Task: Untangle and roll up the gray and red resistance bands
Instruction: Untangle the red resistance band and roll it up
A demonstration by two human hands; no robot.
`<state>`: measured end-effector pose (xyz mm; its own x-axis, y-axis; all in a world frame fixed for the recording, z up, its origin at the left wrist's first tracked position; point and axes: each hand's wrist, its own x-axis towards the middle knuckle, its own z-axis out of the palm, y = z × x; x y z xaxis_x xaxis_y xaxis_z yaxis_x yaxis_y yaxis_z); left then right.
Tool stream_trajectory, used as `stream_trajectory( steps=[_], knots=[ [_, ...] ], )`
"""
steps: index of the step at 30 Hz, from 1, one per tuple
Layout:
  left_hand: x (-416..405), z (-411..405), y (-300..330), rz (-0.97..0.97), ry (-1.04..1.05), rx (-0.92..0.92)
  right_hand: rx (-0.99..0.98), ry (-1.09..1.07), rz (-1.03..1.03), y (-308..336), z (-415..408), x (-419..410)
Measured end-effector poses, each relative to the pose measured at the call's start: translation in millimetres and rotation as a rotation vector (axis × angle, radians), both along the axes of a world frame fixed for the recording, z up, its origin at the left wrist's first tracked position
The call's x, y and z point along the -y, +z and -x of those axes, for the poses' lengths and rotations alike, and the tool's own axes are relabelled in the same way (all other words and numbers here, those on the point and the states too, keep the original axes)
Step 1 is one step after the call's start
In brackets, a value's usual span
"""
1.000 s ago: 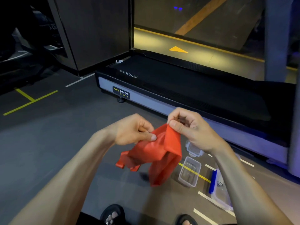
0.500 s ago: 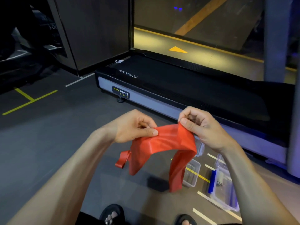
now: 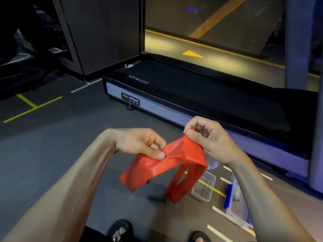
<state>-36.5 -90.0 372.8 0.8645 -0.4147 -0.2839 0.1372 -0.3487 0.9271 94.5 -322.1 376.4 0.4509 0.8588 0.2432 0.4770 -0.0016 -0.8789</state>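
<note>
Pinching one red band [image 3: 167, 165] in midair, left hand [image 3: 139, 145] at its middle, right hand [image 3: 209, 142] at upper edge, two clear containers [image 3: 203, 189] on floor beneath, hands closer together than half-second earlier, band bunched more.

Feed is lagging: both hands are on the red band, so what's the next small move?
Probably draw the hands apart to flatten the red band: the left hand and right hand pinch it close together, and it hangs creased and folded between them.

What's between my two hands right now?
In the head view, a creased stretch of the red band spans from the left hand to the right hand, both pinching it.
</note>
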Motion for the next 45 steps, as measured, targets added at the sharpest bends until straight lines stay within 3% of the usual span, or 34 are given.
stream_trajectory(
  steps=[4, 6, 10, 14, 16, 19, 21, 24, 34, 45],
  knots=[
    [-2.6, 0.3, 1.7, 0.324, 0.181, 0.063, -0.098, 0.036, 0.011, -0.6, -1.2, 2.9],
    [-6.6, 0.0, 0.5, 0.357, 0.218, 0.061, -0.111, 0.058, 0.043, -2.3, 1.2, 2.2],
    [-9.2, 1.5, -2.3, 0.132, 0.154, 0.018, -0.109, 0.03, 0.016, 0.0, -0.6, 5.6],
    [-6.4, -7.2, -10.1, -0.459, 0.227, 0.254, -0.063, 0.059, 0.079, -2.9, 6.3, -0.2],
    [0.4, -7.5, -6.7, -0.32, 0.238, 0.257, -0.045, 0.029, 0.075, -3.8, 6.2, -2.5],
    [-1.9, 0.7, -1.4, -0.126, 0.18, 0.101, 0.026, -0.076, 0.07, -4.6, -2.8, 4.6],
    [-6.4, 2.2, -5.5, -0.172, 0.139, 0.048, 0.074, -0.086, 0.105, -7.0, -2.5, 6.0],
    [-6.2, -3.5, -9.9, -0.326, 0.152, 0.11, 0.109, -0.07, 0.095, -7.2, 2.8, 1.1],
    [-9.8, 0.7, -16.2, -0.112, 0.195, 0.107, 0.129, -0.102, 0.041, -2.1, -1.5, 8.0],
    [-2.8, -3.8, -18.0, -0.187, 0.345, 0.194, 0.147, -0.139, 0.011, 5.3, 0.2, 9.9]
  ],
)
